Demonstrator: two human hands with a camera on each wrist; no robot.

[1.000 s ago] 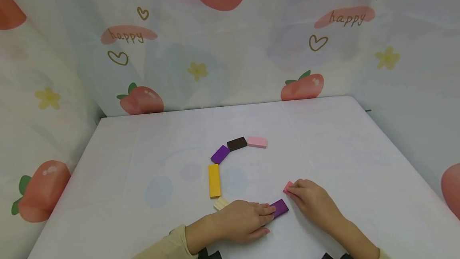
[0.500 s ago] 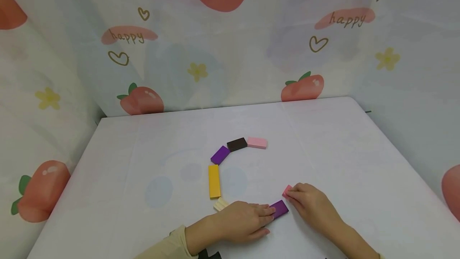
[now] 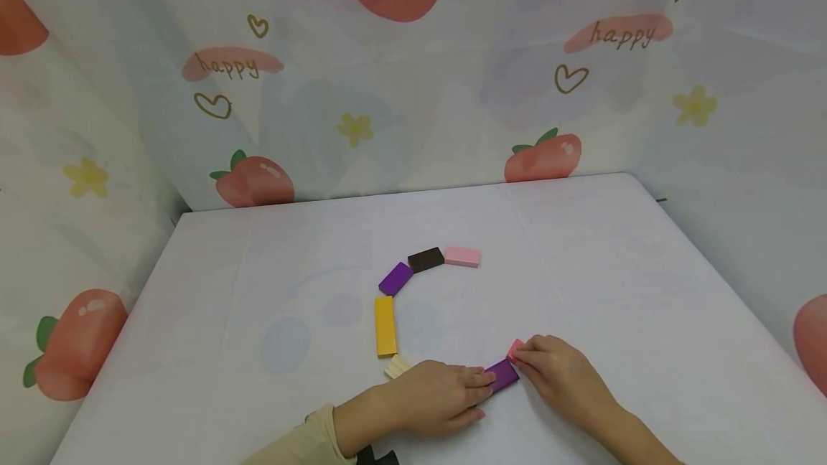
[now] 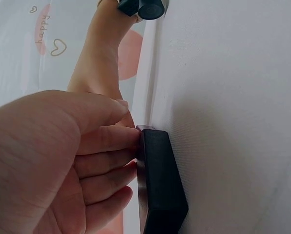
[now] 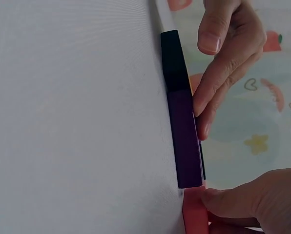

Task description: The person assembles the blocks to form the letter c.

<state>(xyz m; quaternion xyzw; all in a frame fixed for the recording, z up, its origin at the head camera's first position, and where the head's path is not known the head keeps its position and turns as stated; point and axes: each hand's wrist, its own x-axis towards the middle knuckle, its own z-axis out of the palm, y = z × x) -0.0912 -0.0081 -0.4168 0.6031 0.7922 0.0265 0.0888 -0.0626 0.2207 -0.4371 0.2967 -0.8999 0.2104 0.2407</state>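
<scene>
My left hand (image 3: 439, 395) lies over the near row of blocks, its extended fingers resting on a purple block (image 3: 504, 377). Beside that purple block, a dark block (image 5: 175, 58) shows in the right wrist view, mostly covered by the left hand from above. Thumb and fingers of my right hand (image 3: 565, 373) pinch a bright pink block (image 3: 514, 349) at the purple block's right end. In the right wrist view the pink block (image 5: 196, 212) stands right at the end of the purple block (image 5: 187, 139).
A curved line of blocks runs from under the left hand: cream (image 3: 397, 366), yellow (image 3: 385, 327), purple (image 3: 395, 279), black (image 3: 426, 260) and light pink (image 3: 461, 257). The white table (image 3: 291, 250) is backed by a fruit-patterned curtain (image 3: 413, 106).
My right hand has brought the pink block slightly nearer and left, from a small gap to the purple block's corner. The left hand has stayed in place.
</scene>
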